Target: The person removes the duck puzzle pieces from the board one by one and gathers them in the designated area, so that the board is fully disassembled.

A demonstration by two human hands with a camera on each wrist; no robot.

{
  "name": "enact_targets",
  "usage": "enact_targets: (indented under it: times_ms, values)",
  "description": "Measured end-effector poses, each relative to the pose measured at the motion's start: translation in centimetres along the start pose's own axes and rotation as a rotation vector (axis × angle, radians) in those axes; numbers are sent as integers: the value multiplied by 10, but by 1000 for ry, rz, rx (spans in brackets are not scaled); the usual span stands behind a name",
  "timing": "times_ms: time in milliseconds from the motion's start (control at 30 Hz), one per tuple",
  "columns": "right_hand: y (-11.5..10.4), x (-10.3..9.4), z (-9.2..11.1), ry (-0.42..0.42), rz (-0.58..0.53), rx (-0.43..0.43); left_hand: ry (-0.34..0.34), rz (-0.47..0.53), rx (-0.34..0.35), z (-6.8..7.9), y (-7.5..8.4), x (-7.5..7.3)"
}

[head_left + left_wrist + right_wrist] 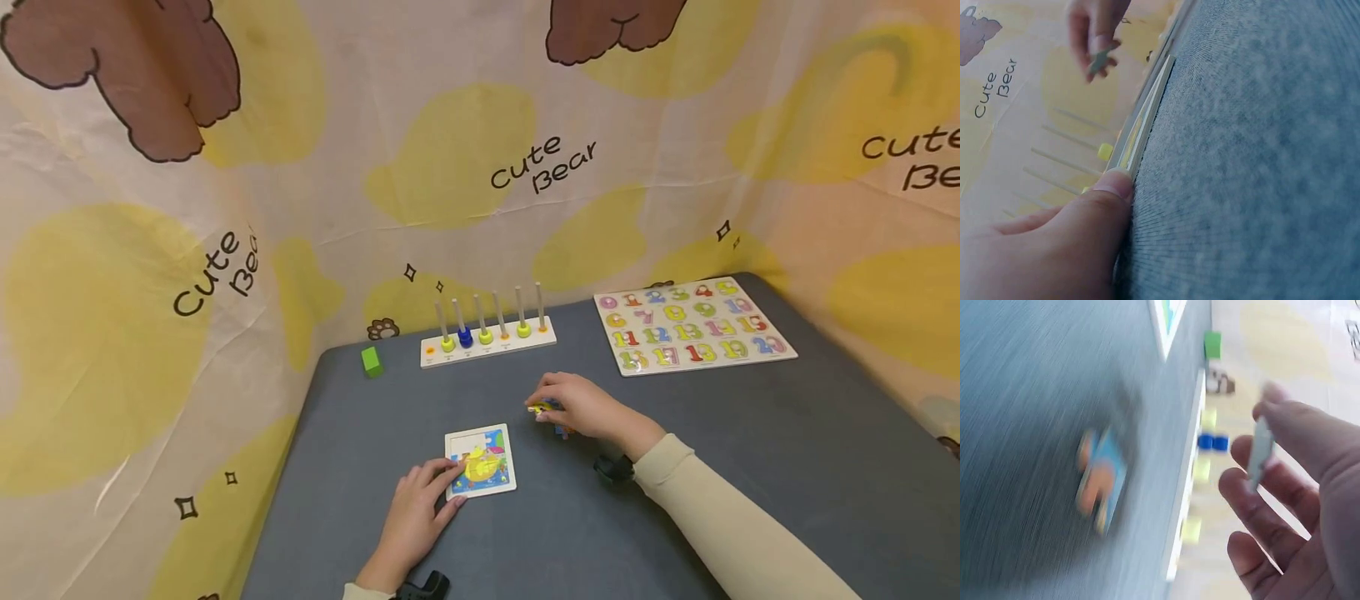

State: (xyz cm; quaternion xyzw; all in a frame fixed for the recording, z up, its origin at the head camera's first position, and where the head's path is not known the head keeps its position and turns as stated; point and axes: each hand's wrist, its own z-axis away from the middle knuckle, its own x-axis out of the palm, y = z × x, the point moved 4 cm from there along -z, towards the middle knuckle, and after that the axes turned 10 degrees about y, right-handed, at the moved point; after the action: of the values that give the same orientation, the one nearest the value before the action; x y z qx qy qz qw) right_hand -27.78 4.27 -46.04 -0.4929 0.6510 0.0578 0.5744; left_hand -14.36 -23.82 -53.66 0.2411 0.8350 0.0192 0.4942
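One piece [1261, 452] pinched in my right hand [582, 406], left hand [417, 507] resting on the puzzle [483, 469], I'm likely mid-assembly, lining-up next.

On the table [322, 483]: framed puzzle [487, 468]; behind it stands peg board [497, 346], with block [372, 362] left and number board [693, 325] right.
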Motion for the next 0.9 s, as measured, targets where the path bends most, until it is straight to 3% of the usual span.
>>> enact_targets:
  times_ms: [167,333,900]
  values:
    - [28,-18,25,5,44,85,-22,9,-20,-1,-1,-3]
    - [50,-26,44,-22,61,177,-2,7,-16,-3,-3,-6]
    - [74,-25,70,-13,1,235,-14,20,-14,0,0,0]
